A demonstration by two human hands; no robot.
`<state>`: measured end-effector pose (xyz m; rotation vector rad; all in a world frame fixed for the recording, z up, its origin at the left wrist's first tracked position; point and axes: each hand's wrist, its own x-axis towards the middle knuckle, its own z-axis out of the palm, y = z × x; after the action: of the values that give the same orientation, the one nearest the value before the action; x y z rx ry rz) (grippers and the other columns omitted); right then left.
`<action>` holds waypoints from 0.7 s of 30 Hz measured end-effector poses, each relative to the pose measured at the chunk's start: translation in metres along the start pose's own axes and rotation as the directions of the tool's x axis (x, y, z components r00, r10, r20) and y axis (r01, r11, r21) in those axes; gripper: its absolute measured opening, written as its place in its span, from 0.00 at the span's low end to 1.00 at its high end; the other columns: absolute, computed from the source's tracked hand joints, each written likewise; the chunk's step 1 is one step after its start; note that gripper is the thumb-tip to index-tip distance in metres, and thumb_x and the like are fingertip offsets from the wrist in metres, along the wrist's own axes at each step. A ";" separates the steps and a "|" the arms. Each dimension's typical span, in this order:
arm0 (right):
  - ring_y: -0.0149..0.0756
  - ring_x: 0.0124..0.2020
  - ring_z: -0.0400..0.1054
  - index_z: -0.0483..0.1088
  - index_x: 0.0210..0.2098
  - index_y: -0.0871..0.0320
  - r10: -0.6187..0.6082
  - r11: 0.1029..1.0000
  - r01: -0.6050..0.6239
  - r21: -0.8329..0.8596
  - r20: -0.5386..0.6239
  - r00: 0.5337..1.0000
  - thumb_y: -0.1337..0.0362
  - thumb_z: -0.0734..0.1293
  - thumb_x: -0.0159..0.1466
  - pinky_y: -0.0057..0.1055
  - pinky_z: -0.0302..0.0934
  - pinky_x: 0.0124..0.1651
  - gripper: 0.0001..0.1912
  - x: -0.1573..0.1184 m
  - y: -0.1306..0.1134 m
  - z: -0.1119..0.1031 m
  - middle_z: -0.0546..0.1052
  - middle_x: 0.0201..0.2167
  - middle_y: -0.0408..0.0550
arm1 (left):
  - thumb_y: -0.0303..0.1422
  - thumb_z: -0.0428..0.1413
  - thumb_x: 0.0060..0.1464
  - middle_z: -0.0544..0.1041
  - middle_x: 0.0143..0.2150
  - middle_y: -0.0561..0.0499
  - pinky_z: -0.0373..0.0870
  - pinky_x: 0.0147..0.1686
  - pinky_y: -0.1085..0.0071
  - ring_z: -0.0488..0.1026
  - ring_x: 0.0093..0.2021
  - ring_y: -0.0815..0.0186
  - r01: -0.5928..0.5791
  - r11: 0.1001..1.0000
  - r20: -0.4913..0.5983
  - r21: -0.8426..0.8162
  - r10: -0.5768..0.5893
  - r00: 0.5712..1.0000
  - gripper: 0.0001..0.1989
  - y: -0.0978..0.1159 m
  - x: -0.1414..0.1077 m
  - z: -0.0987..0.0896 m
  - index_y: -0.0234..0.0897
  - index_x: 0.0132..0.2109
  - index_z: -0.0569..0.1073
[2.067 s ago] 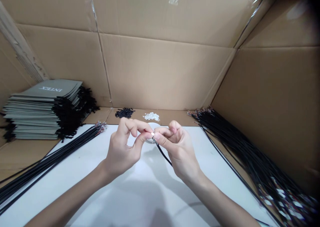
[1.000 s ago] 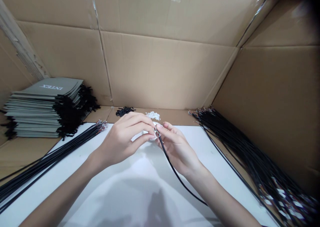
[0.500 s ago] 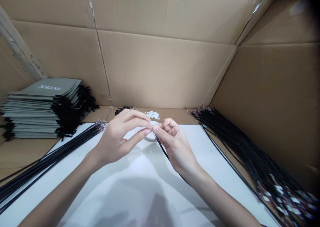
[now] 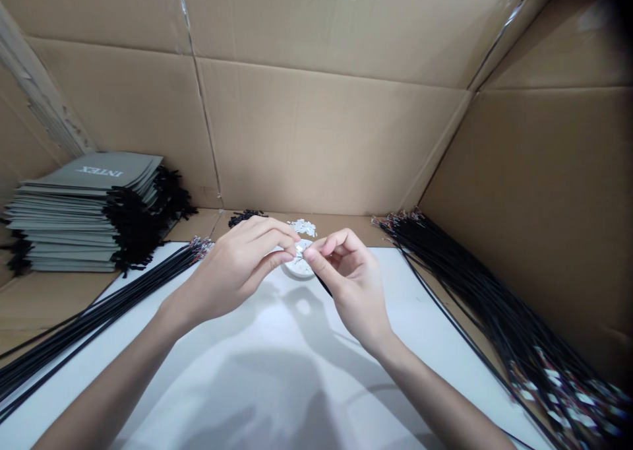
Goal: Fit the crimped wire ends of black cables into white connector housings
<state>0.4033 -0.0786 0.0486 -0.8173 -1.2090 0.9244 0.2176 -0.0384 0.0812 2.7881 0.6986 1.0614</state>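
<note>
My left hand (image 4: pixel 242 255) is closed in a pinch on a small white piece (image 4: pixel 299 249) that looks like a plastic connector. Facing it, my right hand (image 4: pixel 353 282) grips the end of a black cable (image 4: pixel 324 286) between thumb and forefinger, its thin wires pointing at the white piece. The fingertips of both hands almost meet, and whether a wire sits inside the piece is too small to tell. Just beneath and behind them stands a round white dish (image 4: pixel 300 274) with tiny bits in it.
White connectors (image 4: pixel 302 227) and small black parts (image 4: pixel 247 216) lie in piles at the back. Black cables (image 4: pixel 113 298) run along the left, with a larger bundle (image 4: pixel 475 285) on the right. Grey INTEX sleeves (image 4: pixel 64 219) are stacked at left. Cardboard walls (image 4: pixel 321 133) surround the white tabletop (image 4: pixel 277 371).
My right hand has turned and its fingers have curled more, so less of the cable shows. The fingertips have shifted slightly, uncovering more of the dish and the white piece.
</note>
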 end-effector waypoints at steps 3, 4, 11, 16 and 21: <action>0.33 0.36 0.69 0.64 0.31 0.55 -0.028 0.999 0.029 -0.033 0.029 0.999 0.63 0.71 0.65 0.32 0.62 0.42 0.11 -0.001 -0.001 0.000 0.75 0.32 0.43 | 0.29 0.48 0.69 0.74 0.50 0.49 0.64 0.51 0.67 0.69 0.53 0.64 0.024 0.999 0.012 0.043 -0.024 1.000 0.06 0.001 0.001 0.000 0.37 0.47 0.70; 0.33 0.37 0.69 0.65 0.31 0.55 -0.040 0.998 0.042 -0.046 0.043 0.998 0.64 0.71 0.65 0.32 0.62 0.42 0.10 -0.001 -0.001 0.000 0.76 0.32 0.43 | 0.29 0.48 0.70 0.74 0.51 0.48 0.64 0.51 0.67 0.69 0.53 0.64 0.028 0.998 0.012 0.055 -0.029 1.000 0.06 0.001 0.001 0.000 0.37 0.47 0.69; 0.32 0.41 0.69 0.70 0.34 0.54 -0.182 0.949 0.207 -0.238 0.124 0.975 0.67 0.65 0.70 0.31 0.66 0.47 0.07 -0.004 -0.001 -0.004 0.74 0.35 0.42 | 0.30 0.48 0.69 0.72 0.54 0.48 0.63 0.52 0.66 0.69 0.55 0.63 0.040 0.991 0.032 0.127 -0.045 0.998 0.05 0.005 -0.004 0.001 0.38 0.43 0.68; 0.34 0.41 0.69 0.71 0.36 0.53 -0.246 0.875 0.292 -0.386 0.165 0.955 0.71 0.63 0.69 0.31 0.65 0.40 0.09 -0.006 0.002 -0.005 0.75 0.37 0.44 | 0.29 0.49 0.68 0.72 0.56 0.47 0.61 0.56 0.65 0.66 0.58 0.61 0.000 0.983 0.026 0.181 -0.004 1.000 0.05 0.008 -0.004 -0.001 0.38 0.42 0.69; 0.37 0.41 0.70 0.73 0.40 0.51 -0.293 0.814 0.349 -0.465 0.190 0.937 0.72 0.62 0.70 0.35 0.65 0.42 0.11 -0.005 0.004 -0.005 0.77 0.38 0.45 | 0.30 0.48 0.69 0.74 0.55 0.45 0.62 0.56 0.62 0.67 0.58 0.59 -0.019 0.970 -0.001 0.243 0.020 1.000 0.06 0.008 -0.001 0.002 0.36 0.43 0.69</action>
<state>0.4073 -0.0813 0.0423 -0.9287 -1.6589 0.3797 0.2216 -0.0461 0.0816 3.0033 0.8580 1.0503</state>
